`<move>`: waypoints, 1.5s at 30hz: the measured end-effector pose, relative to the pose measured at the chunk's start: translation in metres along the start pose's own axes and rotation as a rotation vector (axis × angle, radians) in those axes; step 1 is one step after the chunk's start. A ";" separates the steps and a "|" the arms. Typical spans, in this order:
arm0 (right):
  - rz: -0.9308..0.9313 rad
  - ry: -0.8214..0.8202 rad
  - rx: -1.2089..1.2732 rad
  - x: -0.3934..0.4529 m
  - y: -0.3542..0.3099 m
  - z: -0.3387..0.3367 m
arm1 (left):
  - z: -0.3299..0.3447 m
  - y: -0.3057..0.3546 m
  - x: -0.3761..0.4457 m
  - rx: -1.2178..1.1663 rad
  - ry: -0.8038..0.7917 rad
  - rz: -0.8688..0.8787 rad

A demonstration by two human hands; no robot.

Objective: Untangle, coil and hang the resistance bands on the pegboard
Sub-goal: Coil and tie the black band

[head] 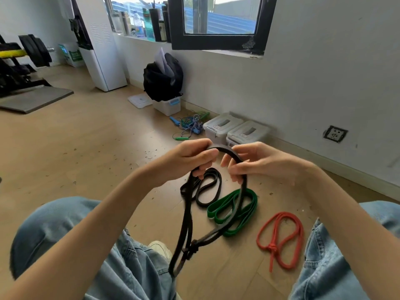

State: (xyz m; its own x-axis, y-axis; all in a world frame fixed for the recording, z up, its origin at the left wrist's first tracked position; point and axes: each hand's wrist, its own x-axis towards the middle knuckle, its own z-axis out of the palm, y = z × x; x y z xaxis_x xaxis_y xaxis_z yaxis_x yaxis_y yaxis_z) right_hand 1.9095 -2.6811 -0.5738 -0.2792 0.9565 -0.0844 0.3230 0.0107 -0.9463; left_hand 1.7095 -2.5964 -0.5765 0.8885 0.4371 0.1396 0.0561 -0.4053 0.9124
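Across the lower frame I see my denim knees on the wooden floor. At centre my left hand and right hand both grip a knotted black band, its loop hanging toward the bottom. Behind it on the floor lie a green band, a red band at lower right, and a second black band.

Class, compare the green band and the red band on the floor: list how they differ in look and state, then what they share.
The green band is wide and flat; the red band is thin and cord-like. The green band lies in folded loops with no visible knot; the red band has a knot near its lower end. A held black band crosses over the green one; nothing covers the red one. Both lie on the floor, untouched by the hands.
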 end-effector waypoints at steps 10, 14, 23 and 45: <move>-0.092 0.098 -0.251 0.004 -0.011 0.015 | 0.010 -0.010 0.005 -0.039 -0.015 0.000; -0.213 0.297 -0.489 0.006 -0.017 0.009 | 0.014 -0.022 0.009 0.063 0.047 0.038; -0.111 0.374 -0.477 0.004 -0.010 -0.003 | 0.021 -0.015 0.017 0.079 0.184 0.088; -0.196 0.356 -0.406 0.030 -0.028 0.008 | 0.011 -0.013 0.013 0.034 0.234 0.029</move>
State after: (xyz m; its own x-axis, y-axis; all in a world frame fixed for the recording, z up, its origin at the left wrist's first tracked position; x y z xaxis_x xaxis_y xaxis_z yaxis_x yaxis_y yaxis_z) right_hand 1.8848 -2.6553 -0.5528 -0.0696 0.9639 0.2571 0.6368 0.2413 -0.7323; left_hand 1.7250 -2.5945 -0.5903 0.7606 0.5971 0.2547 0.0508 -0.4459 0.8936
